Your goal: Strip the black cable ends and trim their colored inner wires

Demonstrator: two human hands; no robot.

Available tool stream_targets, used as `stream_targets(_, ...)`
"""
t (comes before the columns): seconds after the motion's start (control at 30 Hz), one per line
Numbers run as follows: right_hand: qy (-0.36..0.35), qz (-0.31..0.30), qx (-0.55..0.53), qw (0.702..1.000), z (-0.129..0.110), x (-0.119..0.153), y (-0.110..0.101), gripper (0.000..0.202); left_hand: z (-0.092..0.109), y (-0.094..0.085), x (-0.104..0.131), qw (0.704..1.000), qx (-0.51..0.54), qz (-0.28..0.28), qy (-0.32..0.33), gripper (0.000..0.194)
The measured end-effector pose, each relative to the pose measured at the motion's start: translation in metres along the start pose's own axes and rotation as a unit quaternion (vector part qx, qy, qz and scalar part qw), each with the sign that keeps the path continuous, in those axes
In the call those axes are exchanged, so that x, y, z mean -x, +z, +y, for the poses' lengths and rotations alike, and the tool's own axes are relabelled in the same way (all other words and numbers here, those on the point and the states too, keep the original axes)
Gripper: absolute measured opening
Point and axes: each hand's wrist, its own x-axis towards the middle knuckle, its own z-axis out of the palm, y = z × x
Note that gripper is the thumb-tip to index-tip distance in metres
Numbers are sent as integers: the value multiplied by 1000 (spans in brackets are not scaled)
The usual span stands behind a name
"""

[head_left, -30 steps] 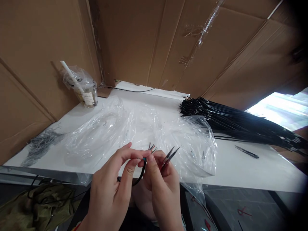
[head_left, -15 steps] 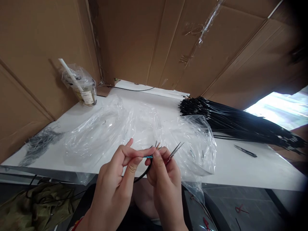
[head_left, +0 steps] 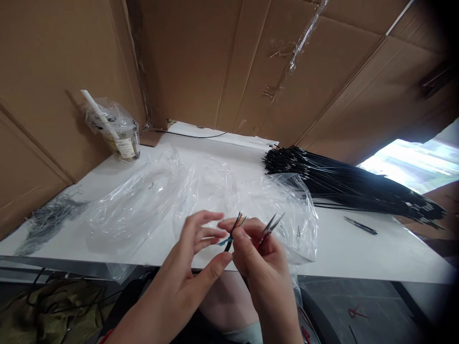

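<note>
My right hand (head_left: 265, 265) pinches the stripped end of a black cable (head_left: 228, 246) between thumb and forefinger. Thin coloured wires (head_left: 239, 220), among them orange, blue and green ones, fan upward out of it. Small scissors (head_left: 274, 223) with red handles are also tucked in that hand, their blades pointing up and slightly apart. A blue strip (head_left: 224, 241) hangs at the cable's stripped end, on its left side. Close beside it, my left hand (head_left: 182, 272) is open, fingers and thumb spread around the cable end. Whether a fingertip touches the strip, I cannot tell.
Clear plastic bags (head_left: 143, 200) cover the middle of the white table (head_left: 358, 258). At right lie a thick bundle of black cables (head_left: 344, 181) and dark snips (head_left: 360, 225). A wrapped cup with a straw (head_left: 124, 141) and a heap of grey strands (head_left: 52, 217) are at left. Cardboard walls (head_left: 193, 62) stand behind.
My left hand has let go of the blue strip and spread its fingers. My right hand has moved slightly right with the cable and scissors, and the wires now stand up more visibly.
</note>
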Motion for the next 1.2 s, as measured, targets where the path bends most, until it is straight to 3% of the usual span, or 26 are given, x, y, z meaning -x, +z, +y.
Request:
stream_targets(0.1, -27, -26, 69, 997, -7, 0, -3, 11, -7, 6, -6, 999, 18, -36, -16, 23)
stream_targets(0.2, -41, -1, 176, 984, -14, 1, -10, 12, -11, 7, -10, 998, 50, -43, -9, 36)
stream_targets(0.3, -50, 41, 270, 961, -22, 6, -19, 19, -10, 2, -11, 995, 82, -33, -36, 33)
stream_targets(0.4, 14, -44, 326, 944, -27, 13, -21, 30, -8, -4, -10, 996, 82, -11, -42, 33)
stream_targets(0.47, 62, -112, 338, 932, -29, 16, -18, 32, -6, -6, -8, 998, 62, 10, -31, 27)
stream_targets(0.53, 81, -141, 354, 921, -29, 15, -15, 30, -3, -6, -8, 999, 29, 21, -4, 22)
stream_targets(0.7, 77, -152, 396, 902, -29, 10, -13, 24, 6, -5, -4, 994, -79, 28, 63, 23)
stream_targets(0.83, 76, -168, 375, 908, -30, 10, -12, 22, 9, -5, 3, 977, -166, 66, 119, 21)
stream_targets(1.07, 75, -186, 350, 915, -31, 9, -9, 17, 18, 2, 5, 973, -125, 66, 180, 35)
stream_targets(1.2, 78, -195, 361, 909, -30, 7, -12, 18, 9, 1, 13, 961, -179, 108, 179, 31)
